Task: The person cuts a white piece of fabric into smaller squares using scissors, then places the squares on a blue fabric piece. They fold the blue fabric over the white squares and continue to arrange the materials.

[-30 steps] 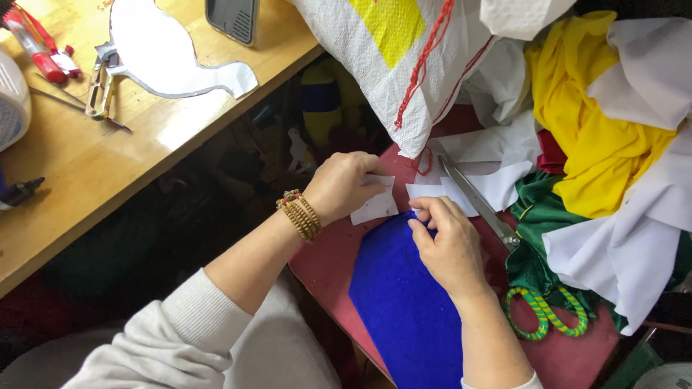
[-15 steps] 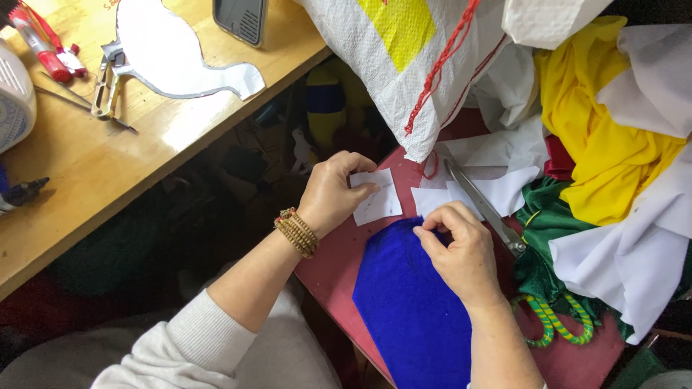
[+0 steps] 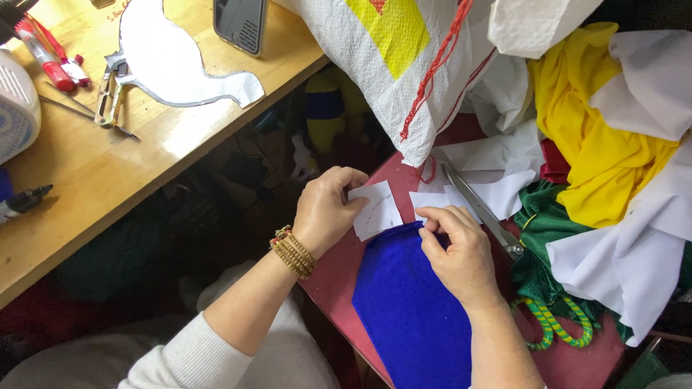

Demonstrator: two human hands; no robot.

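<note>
My left hand [image 3: 328,210], with a beaded bracelet at the wrist, pinches a small white paper piece [image 3: 376,211] at its left edge. My right hand [image 3: 454,248] rests on the top edge of a blue felt sheet [image 3: 411,310] and pinches it beside another white paper piece [image 3: 425,201]. The felt lies on a red surface [image 3: 339,270]. Long scissors [image 3: 479,210] lie just beyond my right hand.
A wooden table [image 3: 108,173] at left carries a white cut-out shape [image 3: 169,61], small snips [image 3: 108,90], a red marker [image 3: 47,57], a phone [image 3: 241,21]. A white woven sack [image 3: 404,65] hangs above. Yellow, white and green fabrics [image 3: 605,158] pile at right.
My left hand has drawn the small white paper piece slightly left and up, off the blue felt. My right hand stays at the felt's top edge.
</note>
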